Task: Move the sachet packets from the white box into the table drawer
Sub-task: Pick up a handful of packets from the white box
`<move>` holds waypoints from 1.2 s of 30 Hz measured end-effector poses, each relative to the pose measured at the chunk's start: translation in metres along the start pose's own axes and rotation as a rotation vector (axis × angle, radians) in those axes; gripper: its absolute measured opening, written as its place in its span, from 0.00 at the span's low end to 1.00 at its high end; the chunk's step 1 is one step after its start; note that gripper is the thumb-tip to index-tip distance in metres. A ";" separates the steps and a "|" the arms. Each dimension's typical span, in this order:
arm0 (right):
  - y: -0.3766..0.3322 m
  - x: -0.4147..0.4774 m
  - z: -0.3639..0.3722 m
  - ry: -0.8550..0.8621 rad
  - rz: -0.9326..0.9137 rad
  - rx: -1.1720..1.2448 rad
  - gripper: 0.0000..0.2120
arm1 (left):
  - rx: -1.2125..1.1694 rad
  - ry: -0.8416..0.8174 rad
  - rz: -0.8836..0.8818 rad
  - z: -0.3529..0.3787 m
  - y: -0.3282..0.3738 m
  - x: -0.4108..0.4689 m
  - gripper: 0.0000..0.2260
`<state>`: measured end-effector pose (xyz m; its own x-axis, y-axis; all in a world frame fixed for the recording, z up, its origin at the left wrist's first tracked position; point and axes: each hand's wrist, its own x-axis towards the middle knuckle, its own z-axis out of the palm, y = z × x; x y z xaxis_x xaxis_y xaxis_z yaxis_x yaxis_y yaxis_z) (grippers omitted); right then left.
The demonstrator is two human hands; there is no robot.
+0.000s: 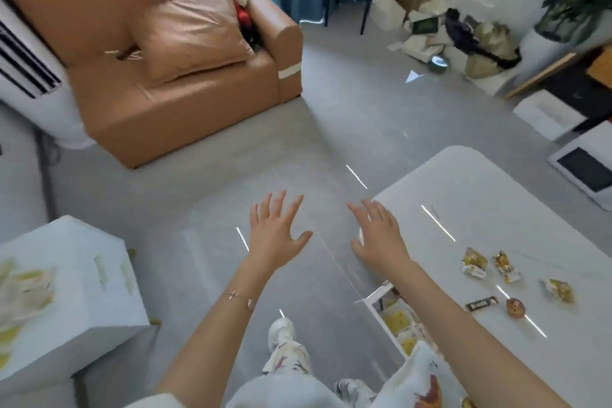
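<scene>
We take the white tabletop [496, 205] as our landmark. Much of the view is smeared by motion, so the far corner of the room beyond the tabletop reads only as a heap of bags and pale boxes [440, 36]. The white box [76, 288] sits well to the left of the tabletop and is cut off by the frame edge; the yellowish sachet packets [23, 288] on it are too blurred to count. Under the near edge of the tabletop the drawer [390, 318] stands open, half hidden by our right forearm, with yellow-printed packets [402, 325] lying inside.

Our left hand [276, 235] hangs over the grey floor [231, 195] just left of the tabletop, fingers spread wide, holding nothing. Our right hand [381, 233] is also spread and empty, palm down over the tabletop's rounded near-left corner; we cannot tell if it touches.

On the tabletop, right of our right arm, lie crinkled gold-foil sweets [490, 267], a small dark bar [481, 304] and a round coppery object [515, 308]. Beyond the tabletop's left side stands a tan, smooth-skinned armchair [185, 109] with a glossy pink cushion [192, 33].
</scene>
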<state>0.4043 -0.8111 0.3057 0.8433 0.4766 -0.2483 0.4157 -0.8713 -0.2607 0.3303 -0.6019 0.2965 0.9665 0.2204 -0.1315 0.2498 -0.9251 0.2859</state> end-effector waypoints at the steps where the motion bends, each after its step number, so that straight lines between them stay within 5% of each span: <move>1: -0.019 0.017 0.001 -0.011 -0.030 -0.022 0.34 | -0.004 0.022 -0.030 -0.007 -0.022 0.004 0.33; 14: -0.243 0.173 0.029 -0.127 -0.481 -0.197 0.34 | -0.111 0.144 -0.490 -0.055 -0.233 -0.002 0.34; 36: -0.587 0.331 0.079 -0.405 -1.178 -0.366 0.30 | -0.278 0.367 -1.244 -0.091 -0.444 -0.060 0.32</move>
<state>0.4122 -0.1325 0.3026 -0.2263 0.9184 -0.3244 0.9546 0.1429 -0.2614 0.1666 -0.1764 0.2634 0.0343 0.9801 -0.1956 0.9356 0.0373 0.3512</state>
